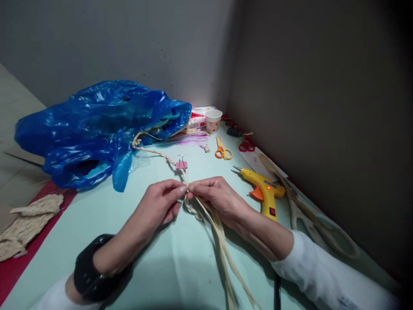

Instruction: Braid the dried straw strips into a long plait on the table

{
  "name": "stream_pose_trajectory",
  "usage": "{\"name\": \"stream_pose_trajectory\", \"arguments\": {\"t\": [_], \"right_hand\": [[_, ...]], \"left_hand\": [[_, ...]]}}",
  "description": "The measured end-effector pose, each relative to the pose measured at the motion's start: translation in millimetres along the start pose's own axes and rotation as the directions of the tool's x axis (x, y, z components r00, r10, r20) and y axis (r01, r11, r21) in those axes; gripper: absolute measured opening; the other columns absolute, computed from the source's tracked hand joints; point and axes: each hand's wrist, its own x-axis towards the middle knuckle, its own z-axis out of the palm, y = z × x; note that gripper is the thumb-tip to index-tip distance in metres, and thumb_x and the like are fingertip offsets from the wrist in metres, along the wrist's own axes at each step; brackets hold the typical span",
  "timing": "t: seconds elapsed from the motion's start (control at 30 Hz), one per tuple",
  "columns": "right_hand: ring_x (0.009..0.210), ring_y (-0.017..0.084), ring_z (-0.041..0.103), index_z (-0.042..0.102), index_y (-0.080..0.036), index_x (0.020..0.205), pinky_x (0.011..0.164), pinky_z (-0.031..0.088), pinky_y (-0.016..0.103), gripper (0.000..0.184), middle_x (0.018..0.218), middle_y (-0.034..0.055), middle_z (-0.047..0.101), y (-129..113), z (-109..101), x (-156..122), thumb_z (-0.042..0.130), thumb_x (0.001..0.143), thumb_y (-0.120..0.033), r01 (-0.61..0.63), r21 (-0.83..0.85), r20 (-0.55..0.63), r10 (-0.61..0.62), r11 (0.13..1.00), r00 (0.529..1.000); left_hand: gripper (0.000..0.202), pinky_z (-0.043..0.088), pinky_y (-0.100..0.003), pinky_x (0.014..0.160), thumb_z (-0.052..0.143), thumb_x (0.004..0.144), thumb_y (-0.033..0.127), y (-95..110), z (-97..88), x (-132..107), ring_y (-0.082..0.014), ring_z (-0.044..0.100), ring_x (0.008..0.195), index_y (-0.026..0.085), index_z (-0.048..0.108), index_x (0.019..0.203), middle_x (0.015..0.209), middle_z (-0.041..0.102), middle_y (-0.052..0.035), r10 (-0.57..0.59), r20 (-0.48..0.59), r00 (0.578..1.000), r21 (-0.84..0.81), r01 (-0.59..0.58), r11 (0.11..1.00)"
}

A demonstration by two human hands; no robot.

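Observation:
My left hand (161,200) and my right hand (215,197) meet at the middle of the table, fingertips pinched on a pale braid of flat fibre strands (221,241). Loose strand ends hang from my right hand toward the table's front edge. Just beyond my fingers a pink binder clip (181,165) grips the braid. From the clip, the finished braid (155,152) runs back and left toward a blue plastic bag. A short curled strand end (194,212) dangles below my fingertips.
At the left back lies the blue plastic bag (97,125). A yellow glue gun (266,189) with a lit light rests right of my right hand. Orange scissors (222,148), a paper cup (213,121) and red-handled scissors (247,145) stand farther back. A woven piece (30,224) lies left.

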Motion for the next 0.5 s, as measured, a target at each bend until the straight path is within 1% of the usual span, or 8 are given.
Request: {"name": "stream_pose_trajectory", "arguments": {"t": [0.07,0.1,0.17,0.23,0.3,0.33,0.4,0.5], "right_hand": [[0.050,0.009,0.044,0.067,-0.010,0.067,0.053,0.033,0.023,0.018,0.054,0.0001,0.056,1.2,-1.3,0.0,0.057,0.075,-0.023,0.017,-0.017,0.031,-0.016,1.000,0.999],[0.052,0.010,0.046,0.066,-0.010,0.066,0.056,0.036,0.023,0.019,0.055,0.0007,0.057,1.6,-1.7,0.2,0.056,0.076,-0.023,0.034,-0.034,0.040,-0.032,0.999,0.999],[0.059,0.012,0.052,0.064,-0.010,0.065,0.062,0.039,0.025,0.020,0.060,0.0026,0.060,1.5,-2.4,0.9,0.053,0.077,-0.022,0.071,-0.100,0.039,-0.067,0.992,0.997],[0.064,0.013,0.054,0.064,-0.010,0.065,0.066,0.040,0.025,0.022,0.065,0.0041,0.062,0.2,-3.1,1.2,0.050,0.078,-0.020,0.107,-0.220,0.046,-0.099,0.970,0.994],[0.067,0.013,0.055,0.065,-0.011,0.069,0.067,0.039,0.025,0.023,0.070,0.0045,0.065,-2.4,-3.4,-0.3,0.046,0.081,-0.018,0.159,-0.393,0.083,-0.138,0.906,0.987],[0.069,0.013,0.055,0.065,-0.012,0.072,0.067,0.039,0.024,0.024,0.072,0.0044,0.066,-4.0,-3.0,-1.9,0.044,0.083,-0.018,0.191,-0.491,0.107,-0.159,0.850,0.981],[0.072,0.014,0.056,0.066,-0.014,0.084,0.066,0.037,0.024,0.024,0.076,0.0040,0.067,-7.7,-0.9,-6.6,0.042,0.085,-0.016,0.235,-0.685,0.127,-0.204,0.690,0.971],[0.068,0.016,0.056,0.056,-0.012,0.113,0.060,0.032,0.025,0.029,0.077,0.0049,0.067,-13.5,5.1,-14.6,0.045,0.086,-0.014,0.171,-0.907,0.079,-0.243,0.386,0.967]], "left_hand": [[0.021,0.019,-0.019,0.039,0.057,0.084,0.037,-2.6,-1.1,8.0,-0.0053,0.028,0.039,0.016,0.058,0.078,0.050,0.044,0.0055,-0.071,0.208,0.975,-0.212,0.116,0.970],[0.021,0.019,-0.018,0.038,0.058,0.084,0.035,-4.1,-0.5,10.7,-0.0042,0.028,0.039,0.016,0.057,0.077,0.051,0.043,0.0060,-0.068,0.259,0.963,-0.276,0.142,0.951],[0.019,0.020,-0.017,0.038,0.060,0.084,0.030,-6.6,1.3,13.1,-0.0026,0.026,0.041,0.014,0.057,0.074,0.054,0.042,0.0060,-0.058,0.287,0.956,-0.346,0.160,0.924],[0.017,0.021,-0.016,0.038,0.061,0.082,0.026,-8.4,3.0,12.5,-0.0017,0.026,0.043,0.012,0.057,0.073,0.062,0.046,0.0042,-0.054,0.272,0.961,-0.390,0.161,0.907],[0.014,0.022,-0.015,0.038,0.062,0.081,0.023,-10.3,4.0,10.5,-0.0017,0.026,0.045,0.013,0.055,0.074,0.066,0.048,0.0033,-0.053,0.244,0.968,-0.422,0.155,0.893],[0.013,0.023,-0.015,0.039,0.063,0.080,0.022,-11.4,4.2,9.5,-0.0019,0.026,0.045,0.013,0.054,0.074,0.065,0.047,0.0040,-0.052,0.234,0.971,-0.433,0.152,0.888],[0.013,0.023,-0.015,0.038,0.065,0.077,0.020,-13.6,4.4,8.0,-0.0023,0.026,0.045,0.014,0.053,0.075,0.061,0.043,0.0063,-0.068,0.208,0.976,-0.436,0.155,0.887],[0.014,0.019,-0.015,0.037,0.066,0.076,0.022,-15.5,5.1,7.7,-0.0023,0.023,0.042,0.015,0.054,0.076,0.053,0.037,0.0089,-0.133,0.173,0.976,-0.396,0.193,0.898]]}}
